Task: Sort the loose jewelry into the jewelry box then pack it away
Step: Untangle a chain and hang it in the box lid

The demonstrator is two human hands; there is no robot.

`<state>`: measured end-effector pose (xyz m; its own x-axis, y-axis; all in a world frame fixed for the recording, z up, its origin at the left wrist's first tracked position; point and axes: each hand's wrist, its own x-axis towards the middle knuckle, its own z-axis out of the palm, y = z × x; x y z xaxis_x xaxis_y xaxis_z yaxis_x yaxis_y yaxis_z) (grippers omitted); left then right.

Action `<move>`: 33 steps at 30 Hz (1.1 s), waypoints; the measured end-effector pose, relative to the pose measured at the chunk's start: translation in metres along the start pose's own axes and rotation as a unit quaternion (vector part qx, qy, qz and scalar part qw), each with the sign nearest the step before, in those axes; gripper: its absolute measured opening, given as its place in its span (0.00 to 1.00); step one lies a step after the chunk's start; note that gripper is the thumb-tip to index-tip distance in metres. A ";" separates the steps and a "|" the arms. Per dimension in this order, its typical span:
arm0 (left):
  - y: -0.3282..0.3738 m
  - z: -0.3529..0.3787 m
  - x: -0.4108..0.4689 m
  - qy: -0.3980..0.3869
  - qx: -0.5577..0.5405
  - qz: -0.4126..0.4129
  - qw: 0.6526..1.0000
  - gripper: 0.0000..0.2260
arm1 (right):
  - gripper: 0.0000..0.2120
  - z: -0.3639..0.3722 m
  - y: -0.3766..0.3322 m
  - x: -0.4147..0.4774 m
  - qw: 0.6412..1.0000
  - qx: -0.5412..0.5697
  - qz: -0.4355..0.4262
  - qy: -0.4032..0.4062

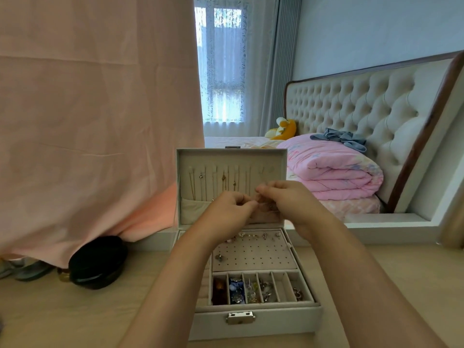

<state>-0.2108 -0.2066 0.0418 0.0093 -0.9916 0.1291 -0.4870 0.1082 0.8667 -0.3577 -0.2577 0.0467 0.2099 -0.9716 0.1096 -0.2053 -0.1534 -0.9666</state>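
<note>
Grey jewelry box (pixel 283 324), long axis sideways, clasp (pixel 240 318) nearside; left hand (pixel 229 210), right hand (pixel 295 203), fingers (pixel 251 203) round tiny piece (pixel 261 201)

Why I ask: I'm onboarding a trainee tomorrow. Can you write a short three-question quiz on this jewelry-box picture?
1. True or false: the lid of the jewelry box is shut.
2. Where are the left hand and the right hand? A) raised close together in front of the lid; B) flat on the table; C) inside the front compartments.
3. Fill in: the black round case lies to the box's ___.
Key: 1 false, the lid stands open and upright; 2 A; 3 left.
</note>
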 end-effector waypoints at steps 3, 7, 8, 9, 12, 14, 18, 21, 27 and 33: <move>-0.007 0.000 0.004 0.008 0.037 -0.002 0.999 0.10 | 0.04 -0.010 -0.007 -0.003 0.995 -0.079 -0.052 0.030; -0.009 0.014 0.005 0.019 -0.019 0.025 0.999 0.13 | 0.07 -0.014 -0.014 -0.007 0.980 -0.175 -0.094 0.021; -0.009 0.019 0.004 0.008 -0.050 0.031 0.998 0.13 | 0.07 -0.013 -0.017 -0.008 0.978 -0.185 -0.098 0.022; -0.008 0.022 0.003 -0.006 -0.080 0.032 0.996 0.14 | 0.06 -0.012 -0.019 -0.010 0.976 -0.190 -0.101 0.023; -0.007 0.028 0.002 -0.036 -0.127 0.027 0.991 0.13 | 0.05 -0.010 -0.021 -0.012 0.971 -0.204 -0.122 0.024; -0.006 0.028 0.003 -0.028 -0.139 0.026 0.990 0.09 | 0.05 -0.010 -0.021 -0.013 0.969 -0.207 -0.132 0.021; -0.006 0.023 0.005 0.015 -0.113 0.025 0.993 0.09 | 0.10 -0.018 -0.019 -0.015 0.962 -0.259 -0.079 -0.023; -0.006 0.017 0.006 0.020 -0.076 0.035 0.996 0.08 | 0.10 -0.017 -0.014 -0.018 0.936 -0.327 -0.027 -0.124; -0.004 0.007 0.004 0.017 -0.026 0.062 0.998 0.05 | 0.06 -0.005 0.000 -0.014 0.951 -0.268 -0.058 -0.141; -0.011 0.003 0.009 0.039 0.030 0.080 0.996 0.09 | 0.11 -0.009 0.000 -0.007 0.955 -0.275 -0.070 -0.089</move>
<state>-0.2081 -0.2167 0.0319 -0.0066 -0.9532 0.3024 -0.5391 0.2581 0.8017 -0.3681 -0.2524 0.0486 0.4208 -0.8962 0.1402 -0.6237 -0.3981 -0.6727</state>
